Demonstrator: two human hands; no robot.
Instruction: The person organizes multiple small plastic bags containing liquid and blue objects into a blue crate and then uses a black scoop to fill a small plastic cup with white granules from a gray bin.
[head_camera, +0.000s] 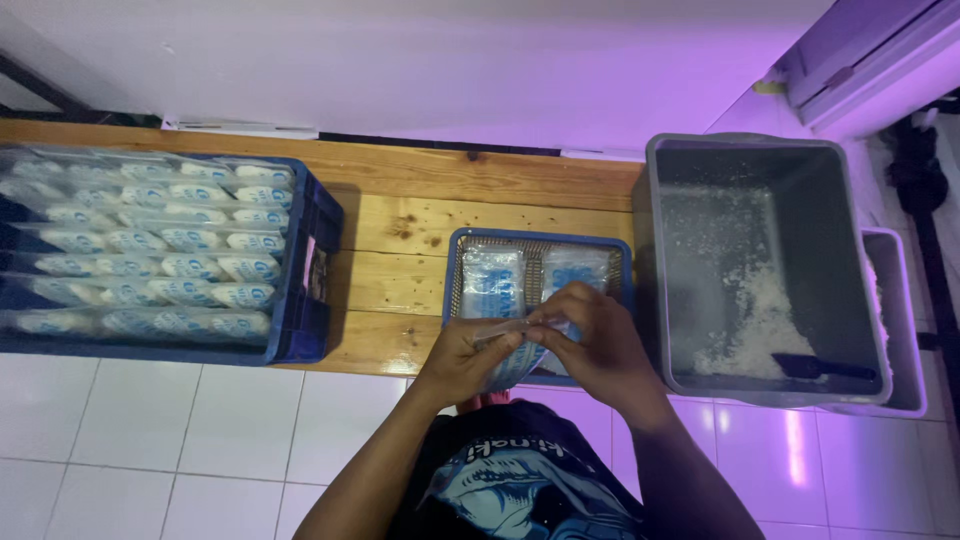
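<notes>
Over the small basket (455, 275), left hand (462, 360) and right hand (590, 345) pinch a bag (515, 355); loose grip risks a spill.

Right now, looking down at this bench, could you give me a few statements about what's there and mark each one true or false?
1. Both hands, left hand and right hand, hold a clear plastic bag. True.
2. The large blue crate on the left is empty. False: it is packed with rows of filled bags.
3. The grey tub holds white grains and a dark scoop. True.
4. The small blue basket sits on the tiled floor. False: it rests on the wooden bench.
</notes>
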